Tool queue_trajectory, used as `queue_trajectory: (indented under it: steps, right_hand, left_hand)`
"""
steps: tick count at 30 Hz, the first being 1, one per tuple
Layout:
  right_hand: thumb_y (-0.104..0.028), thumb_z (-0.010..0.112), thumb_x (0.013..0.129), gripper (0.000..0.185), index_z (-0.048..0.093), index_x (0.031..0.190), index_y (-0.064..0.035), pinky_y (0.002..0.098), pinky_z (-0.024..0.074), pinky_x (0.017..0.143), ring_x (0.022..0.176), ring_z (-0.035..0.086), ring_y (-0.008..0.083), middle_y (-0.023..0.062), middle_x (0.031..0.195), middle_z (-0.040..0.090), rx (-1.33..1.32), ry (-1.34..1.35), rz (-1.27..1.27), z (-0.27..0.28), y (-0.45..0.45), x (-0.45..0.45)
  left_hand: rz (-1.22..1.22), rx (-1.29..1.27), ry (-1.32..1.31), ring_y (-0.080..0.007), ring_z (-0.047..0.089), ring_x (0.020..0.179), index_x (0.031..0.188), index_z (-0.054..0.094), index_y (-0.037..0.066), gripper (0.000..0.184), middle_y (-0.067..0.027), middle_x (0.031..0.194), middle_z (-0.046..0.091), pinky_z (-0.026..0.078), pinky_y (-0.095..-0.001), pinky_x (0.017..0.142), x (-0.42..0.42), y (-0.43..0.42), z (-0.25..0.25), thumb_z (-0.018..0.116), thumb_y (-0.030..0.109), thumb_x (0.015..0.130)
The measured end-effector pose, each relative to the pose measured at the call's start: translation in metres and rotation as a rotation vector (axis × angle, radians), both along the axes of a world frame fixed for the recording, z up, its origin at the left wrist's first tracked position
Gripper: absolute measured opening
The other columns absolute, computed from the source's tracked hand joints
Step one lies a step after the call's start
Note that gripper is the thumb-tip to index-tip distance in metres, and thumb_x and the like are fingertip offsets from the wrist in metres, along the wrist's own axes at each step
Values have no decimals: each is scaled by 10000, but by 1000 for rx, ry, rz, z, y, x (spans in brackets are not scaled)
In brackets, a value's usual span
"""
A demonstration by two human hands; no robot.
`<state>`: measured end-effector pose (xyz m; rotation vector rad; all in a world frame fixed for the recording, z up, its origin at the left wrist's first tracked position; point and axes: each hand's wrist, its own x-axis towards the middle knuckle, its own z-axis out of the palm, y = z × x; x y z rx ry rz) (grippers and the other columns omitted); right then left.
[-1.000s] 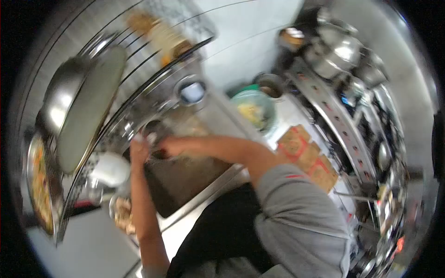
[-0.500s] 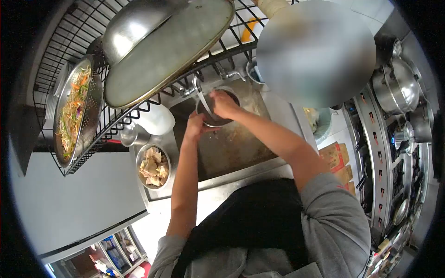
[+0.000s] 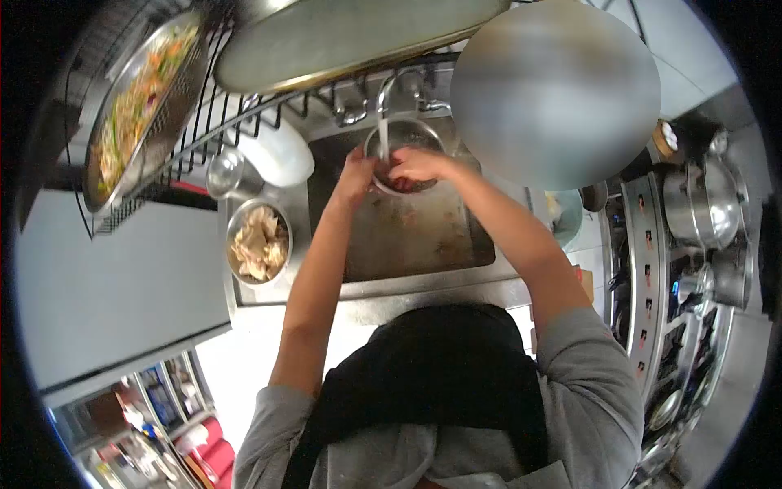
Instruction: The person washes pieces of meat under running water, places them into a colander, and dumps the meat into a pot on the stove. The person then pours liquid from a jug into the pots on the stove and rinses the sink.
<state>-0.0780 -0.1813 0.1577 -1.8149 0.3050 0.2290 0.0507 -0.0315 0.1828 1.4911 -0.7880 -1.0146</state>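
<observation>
Under the running faucet (image 3: 397, 91), a round metal bowl (image 3: 422, 134) is held over the sink (image 3: 407, 240). Its left rim is gripped by my left hand (image 3: 357, 176), the fingers closed round the edge. My right hand (image 3: 418, 165) reaches into the bowl with its fingers bent down; dark reddish pieces show by the fingertips, too small to name. Water from the spout falls into the bowl beside that hand. Small scraps lie on the wet sink bottom.
Left of the sink stand a bowl of pale chunks (image 3: 261, 243), a white jug (image 3: 277, 155) and a clear glass container (image 3: 230, 173). A wire rack (image 3: 213, 122) overhead holds a colander of shredded vegetables (image 3: 138, 110) and a long lid (image 3: 350, 41). A stove (image 3: 643, 269) with pots is at right.
The view has shifted, so the sink appears more central. My left hand still holds the bowl under the water, and my right hand has gone lower into it.
</observation>
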Motion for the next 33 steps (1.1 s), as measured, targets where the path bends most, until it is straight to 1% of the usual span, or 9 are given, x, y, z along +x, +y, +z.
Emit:
queue_trajectory:
  steps: [1, 3, 5, 8, 14, 24, 27, 30, 33]
  right_hand:
    - [-192, 602, 861, 268, 657, 1052, -12, 340, 561, 712, 848, 671, 178, 83, 926, 692, -2, 171, -53, 43, 5, -19]
    - [-166, 601, 876, 274, 642, 1107, -25, 329, 553, 759, 863, 662, 170, 69, 987, 684, -121, 131, -136, 2, -12, -28]
    - [-201, 611, 892, 287, 640, 1124, -35, 327, 539, 761, 861, 645, 168, 71, 981, 680, -161, 108, -221, 4, -12, -45]
    - [-261, 625, 901, 315, 640, 1138, -54, 333, 521, 735, 834, 628, 176, 91, 937, 683, -59, 71, -285, -7, -8, -70]
    - [-260, 620, 937, 319, 614, 1188, -63, 316, 517, 806, 971, 603, 144, 31, 1085, 645, -188, 182, -206, -37, -9, -101]
    - [-264, 631, 925, 270, 627, 1114, -71, 330, 500, 787, 905, 631, 186, 71, 1027, 675, -126, 198, -182, -103, 43, -123]
    - [-257, 639, 919, 278, 628, 1118, -64, 317, 499, 782, 896, 626, 170, 61, 999, 669, -112, 267, -159, -114, 63, -145]
    - [-239, 662, 902, 283, 641, 1113, -51, 290, 504, 755, 891, 621, 136, 48, 977, 667, -184, 331, -127, -94, 86, -160]
    - [-252, 684, 889, 308, 654, 1114, -44, 290, 506, 750, 898, 626, 135, 63, 1001, 675, -234, 302, -117, -84, 98, -169]
  left_hand:
    - [82, -147, -149, -306, 680, 936, 1189, 599, -11, 381, -118, 976, 677, 558, -418, 735, -5, -11, 2, 501, 51, 826]
    - [21, -27, -900, -336, 670, 946, 1272, 563, 54, 480, -126, 1049, 676, 533, -422, 813, -10, -23, 35, 560, 54, 792]
    - [-215, 240, -1259, -341, 631, 1044, 1340, 515, 115, 540, -140, 1192, 619, 499, -437, 874, -28, -27, 78, 586, 78, 806]
    - [-244, -148, -1662, -319, 592, 1132, 1403, 457, 150, 564, -119, 1315, 541, 450, -454, 965, -22, -36, 66, 558, 112, 850]
    - [-202, -186, -1791, -319, 497, 1266, 1453, 415, 185, 636, -103, 1424, 477, 456, -446, 1002, -10, -2, 76, 540, 94, 836]
    - [260, -235, -1449, -355, 573, 1157, 1339, 530, 79, 515, -173, 1293, 569, 484, -395, 972, 47, 159, 118, 499, 24, 828]
    - [611, -318, -1269, -386, 561, 1168, 1311, 548, 49, 672, -190, 1258, 595, 456, -414, 999, 100, 204, 93, 450, -142, 674]
    - [1043, -163, -1119, -376, 660, 995, 1220, 573, -28, 410, -243, 1071, 665, 511, -444, 911, 145, 224, 88, 484, -44, 821]
    - [1100, -109, -145, -371, 698, 785, 1180, 574, -75, 292, -263, 979, 675, 562, -497, 760, 196, 227, 84, 503, 93, 951]
